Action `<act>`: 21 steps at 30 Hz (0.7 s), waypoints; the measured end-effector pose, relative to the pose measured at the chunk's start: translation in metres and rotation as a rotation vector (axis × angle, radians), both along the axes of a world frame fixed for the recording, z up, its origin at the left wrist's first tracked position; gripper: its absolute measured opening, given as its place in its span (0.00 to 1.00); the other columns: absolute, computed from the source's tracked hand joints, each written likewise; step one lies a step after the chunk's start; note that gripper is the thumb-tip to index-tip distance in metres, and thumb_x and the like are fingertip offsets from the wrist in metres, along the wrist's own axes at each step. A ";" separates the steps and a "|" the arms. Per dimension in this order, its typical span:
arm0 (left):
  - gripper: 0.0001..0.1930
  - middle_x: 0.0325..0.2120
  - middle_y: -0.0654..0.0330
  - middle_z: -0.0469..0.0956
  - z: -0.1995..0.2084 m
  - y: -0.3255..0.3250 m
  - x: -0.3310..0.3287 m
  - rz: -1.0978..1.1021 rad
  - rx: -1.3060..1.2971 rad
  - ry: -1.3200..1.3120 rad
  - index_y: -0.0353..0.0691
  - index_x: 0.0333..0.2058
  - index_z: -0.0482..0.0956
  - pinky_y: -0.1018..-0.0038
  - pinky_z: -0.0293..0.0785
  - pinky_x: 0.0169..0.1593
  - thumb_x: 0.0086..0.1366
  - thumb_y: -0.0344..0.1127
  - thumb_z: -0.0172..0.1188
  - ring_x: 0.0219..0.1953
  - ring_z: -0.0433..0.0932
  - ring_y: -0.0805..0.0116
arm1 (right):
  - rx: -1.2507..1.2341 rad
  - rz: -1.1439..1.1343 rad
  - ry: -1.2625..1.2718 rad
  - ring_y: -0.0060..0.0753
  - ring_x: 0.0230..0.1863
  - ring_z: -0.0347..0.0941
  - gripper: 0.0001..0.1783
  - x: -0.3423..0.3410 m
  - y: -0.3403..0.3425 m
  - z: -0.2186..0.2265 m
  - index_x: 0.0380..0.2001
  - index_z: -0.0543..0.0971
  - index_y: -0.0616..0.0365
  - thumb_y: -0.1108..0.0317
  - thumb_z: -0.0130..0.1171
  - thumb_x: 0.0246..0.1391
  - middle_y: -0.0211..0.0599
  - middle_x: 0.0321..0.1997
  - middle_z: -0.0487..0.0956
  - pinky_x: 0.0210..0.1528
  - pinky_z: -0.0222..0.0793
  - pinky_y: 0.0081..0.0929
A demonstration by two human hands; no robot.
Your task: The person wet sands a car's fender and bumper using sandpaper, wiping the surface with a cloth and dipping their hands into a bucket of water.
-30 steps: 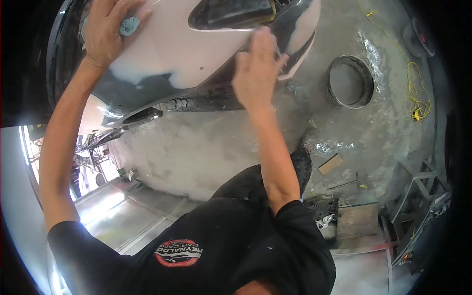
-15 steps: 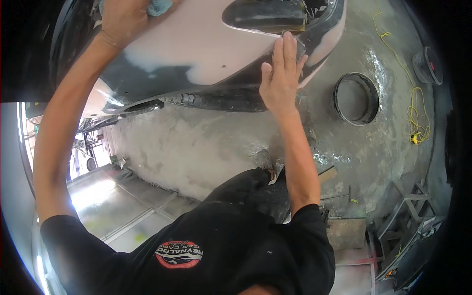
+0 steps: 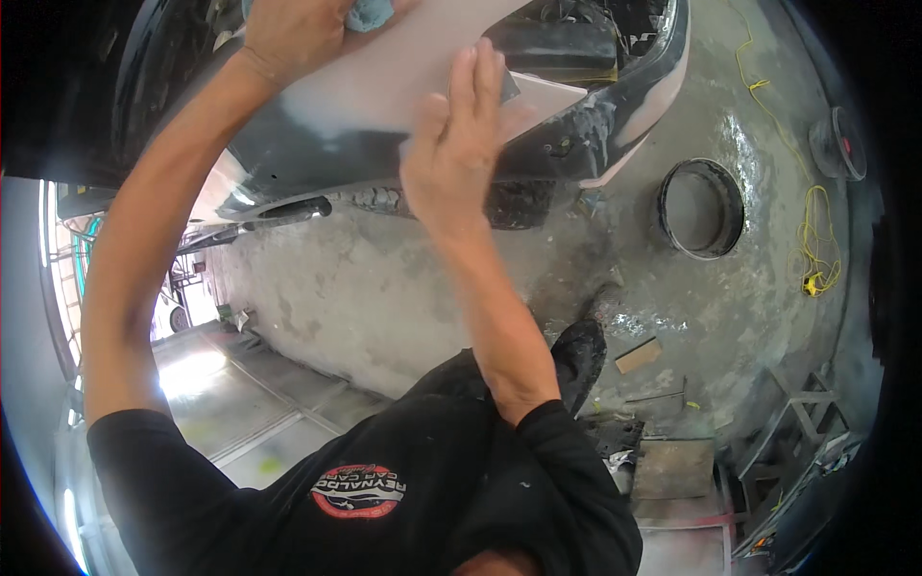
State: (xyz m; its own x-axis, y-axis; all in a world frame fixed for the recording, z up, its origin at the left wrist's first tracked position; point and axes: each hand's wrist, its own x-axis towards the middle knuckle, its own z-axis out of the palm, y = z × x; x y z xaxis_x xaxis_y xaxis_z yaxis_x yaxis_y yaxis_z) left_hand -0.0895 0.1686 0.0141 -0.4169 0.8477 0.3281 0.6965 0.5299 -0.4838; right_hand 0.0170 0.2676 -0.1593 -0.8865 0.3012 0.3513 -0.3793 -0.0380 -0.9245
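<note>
Bumper point(image 3: 370, 91) lies under your right fingers point(image 3: 490, 69), flat together; left hand point(image 3: 296, 40) clutches blue wad point(image 3: 369, 14); floor point(image 3: 346, 278) bears black tub point(image 3: 665, 206).

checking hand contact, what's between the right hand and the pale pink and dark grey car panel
In the head view, a flat grey sheet sticks out from under the right hand over the panel; the rest is hidden.
</note>
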 end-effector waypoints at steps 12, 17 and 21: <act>0.19 0.37 0.62 0.79 0.000 -0.003 0.000 0.030 -0.032 0.009 0.46 0.46 0.83 0.66 0.74 0.41 0.57 0.38 0.76 0.39 0.76 0.58 | -0.110 -0.122 -0.170 0.67 0.83 0.35 0.33 -0.017 -0.040 0.046 0.74 0.54 0.75 0.60 0.36 0.77 0.66 0.81 0.45 0.73 0.12 0.75; 0.14 0.35 0.62 0.79 -0.004 -0.005 -0.002 0.041 0.026 -0.023 0.48 0.41 0.84 0.62 0.73 0.42 0.57 0.41 0.74 0.39 0.76 0.55 | -0.309 -0.252 -0.205 0.65 0.82 0.39 0.33 -0.061 -0.026 0.060 0.73 0.55 0.74 0.59 0.37 0.77 0.64 0.80 0.50 0.74 0.14 0.76; 0.14 0.36 0.62 0.79 -0.003 -0.007 0.001 0.058 0.026 -0.018 0.47 0.41 0.84 0.62 0.73 0.43 0.58 0.41 0.74 0.39 0.76 0.55 | -0.311 -0.221 -0.286 0.65 0.82 0.41 0.32 -0.067 -0.012 0.070 0.72 0.58 0.75 0.59 0.36 0.77 0.63 0.79 0.51 0.74 0.16 0.76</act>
State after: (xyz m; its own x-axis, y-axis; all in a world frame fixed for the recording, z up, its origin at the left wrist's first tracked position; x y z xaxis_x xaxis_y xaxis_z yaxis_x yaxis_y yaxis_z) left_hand -0.0888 0.1619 0.0114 -0.4712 0.8130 0.3420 0.6728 0.5821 -0.4566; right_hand -0.0502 0.2553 -0.0896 -0.8374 0.5455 -0.0339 -0.1418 -0.2768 -0.9504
